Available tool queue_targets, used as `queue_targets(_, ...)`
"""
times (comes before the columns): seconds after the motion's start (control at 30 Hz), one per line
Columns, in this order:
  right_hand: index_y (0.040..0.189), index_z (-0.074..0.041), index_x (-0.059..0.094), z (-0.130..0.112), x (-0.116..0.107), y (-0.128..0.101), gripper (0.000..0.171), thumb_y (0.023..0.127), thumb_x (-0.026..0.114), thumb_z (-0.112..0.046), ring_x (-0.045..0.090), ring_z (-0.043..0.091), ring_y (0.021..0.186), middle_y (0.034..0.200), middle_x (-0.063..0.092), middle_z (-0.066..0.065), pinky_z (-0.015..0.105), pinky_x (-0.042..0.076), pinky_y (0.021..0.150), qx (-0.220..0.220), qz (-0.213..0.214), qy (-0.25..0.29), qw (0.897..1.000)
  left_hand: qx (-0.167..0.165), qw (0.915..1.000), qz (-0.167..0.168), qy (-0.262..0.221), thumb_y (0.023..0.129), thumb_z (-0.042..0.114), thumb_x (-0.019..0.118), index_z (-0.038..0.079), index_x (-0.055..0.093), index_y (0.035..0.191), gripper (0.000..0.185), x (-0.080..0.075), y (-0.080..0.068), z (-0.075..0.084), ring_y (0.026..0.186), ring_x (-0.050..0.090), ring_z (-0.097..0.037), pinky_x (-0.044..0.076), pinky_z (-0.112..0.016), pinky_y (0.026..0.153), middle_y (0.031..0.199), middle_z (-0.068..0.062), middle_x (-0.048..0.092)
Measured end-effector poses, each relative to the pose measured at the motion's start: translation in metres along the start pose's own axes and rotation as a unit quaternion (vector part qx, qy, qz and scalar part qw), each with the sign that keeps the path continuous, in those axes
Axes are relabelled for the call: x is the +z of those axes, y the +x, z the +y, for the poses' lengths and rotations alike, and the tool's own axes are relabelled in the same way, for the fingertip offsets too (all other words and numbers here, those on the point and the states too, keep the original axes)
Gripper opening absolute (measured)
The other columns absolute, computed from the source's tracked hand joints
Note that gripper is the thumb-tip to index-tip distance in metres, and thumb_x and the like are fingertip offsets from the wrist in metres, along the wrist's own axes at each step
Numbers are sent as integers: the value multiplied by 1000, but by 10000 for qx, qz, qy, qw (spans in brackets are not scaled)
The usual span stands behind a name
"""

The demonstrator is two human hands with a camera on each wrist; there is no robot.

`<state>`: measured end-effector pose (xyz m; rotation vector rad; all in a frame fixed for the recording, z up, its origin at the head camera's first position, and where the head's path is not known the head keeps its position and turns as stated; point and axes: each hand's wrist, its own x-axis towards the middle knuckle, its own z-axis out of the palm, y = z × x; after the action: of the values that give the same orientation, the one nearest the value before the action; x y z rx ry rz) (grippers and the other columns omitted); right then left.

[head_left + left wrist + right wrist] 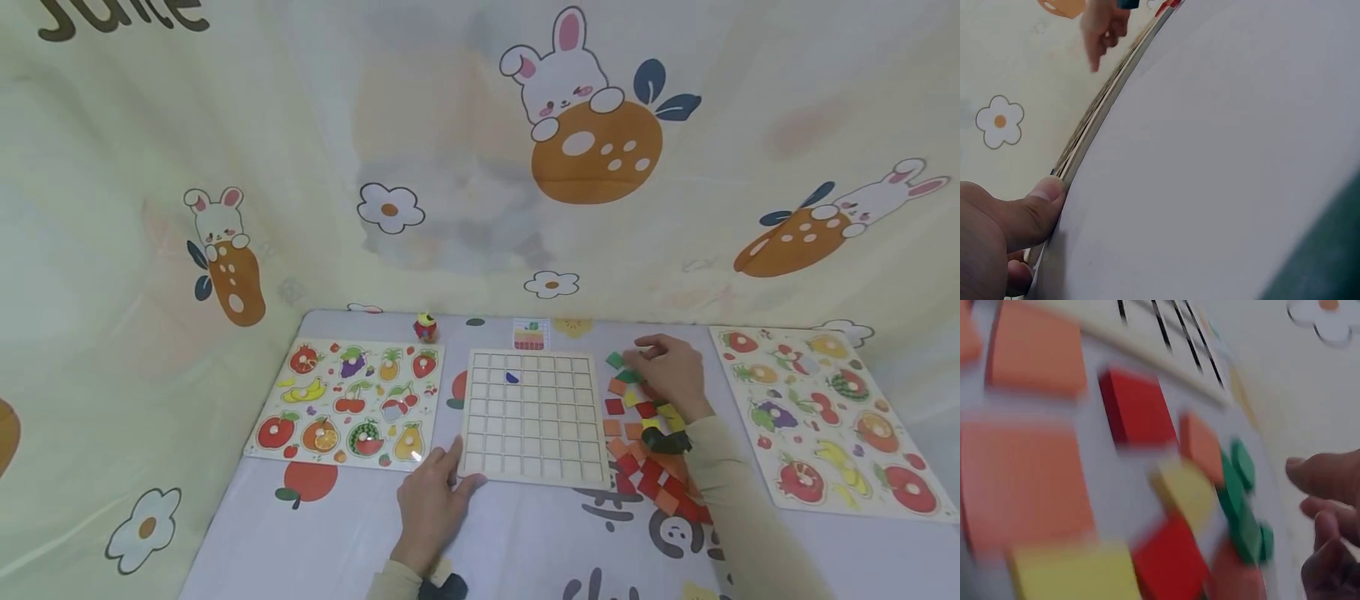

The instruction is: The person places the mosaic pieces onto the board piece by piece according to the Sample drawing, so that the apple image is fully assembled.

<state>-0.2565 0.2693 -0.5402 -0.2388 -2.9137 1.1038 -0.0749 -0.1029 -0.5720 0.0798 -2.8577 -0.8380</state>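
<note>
A pale wooden grid board [536, 417] lies on the table, its squares bare except for a small dark blue piece [512, 377] near the top. My left hand [433, 504] holds the board's near left corner, thumb along the front edge and fingers at the left side. In the left wrist view the thumb [1044, 194] presses the board's edge. My right hand [670, 372] hovers beside the far end of the coloured squares, close to the green pieces [624, 375]. In the right wrist view its fingers are loosely bent, and nothing shows between thumb and fingers.
Scattered red, orange and yellow squares [651, 475] lie right of the grid board. Fruit puzzle boards stand flat on the left [341, 433] and right [795, 446]. Behind are a small pattern card [531, 335] and a little red and yellow figure [425, 327]. A printed curtain [465, 150] hangs behind.
</note>
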Motion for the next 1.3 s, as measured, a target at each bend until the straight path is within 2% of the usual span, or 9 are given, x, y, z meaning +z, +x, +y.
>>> queue_targets(0.1,136,-4,65,13,-10,1,60,100,69,-51,60,35,103,122,66,23,41,51,81,220,-116,-220,9994,-44,10000,-23,-6,81,47,89,17,68,142,71,-1,0,0,58,31,-2,25,-20,56,72,14,46)
queue_targets(0.23,137,-1,61,20,-16,0,64,100,68,-51,58,39,107,128,63,26,49,53,89,418,-335,-448,9976,-98,9999,-35,-8,81,46,90,17,68,143,71,-2,-1,0,58,31,-2,25,-20,57,71,13,46)
queue_targets(0.5,130,-1,64,21,-16,2,55,102,67,-48,59,38,104,123,65,25,47,52,87,558,-520,-431,9962,-114,9999,7,-32,80,46,91,17,69,142,71,0,-2,-1,58,31,-3,25,-21,56,71,14,45)
queue_targets(0.8,128,0,65,19,-13,4,57,100,67,-51,60,38,105,124,66,25,50,50,89,573,-575,-465,9956,-64,9999,80,-51,79,45,91,16,71,140,70,1,-2,-1,57,30,-3,24,-21,55,70,13,45)
queue_targets(1.07,129,2,62,16,-10,9,50,102,66,-40,62,39,104,124,66,27,53,49,91,287,-603,-537,9963,-44,10000,17,-25,81,47,90,17,70,141,70,1,-1,0,57,30,-2,24,-21,56,71,14,45)
queue_targets(1.3,128,0,59,14,-7,9,40,104,65,-32,64,40,106,124,66,27,54,49,88,-300,-402,-470,9976,-47,10000,28,14,81,46,90,17,69,142,71,2,-1,0,58,30,-3,24,-21,56,72,13,45)
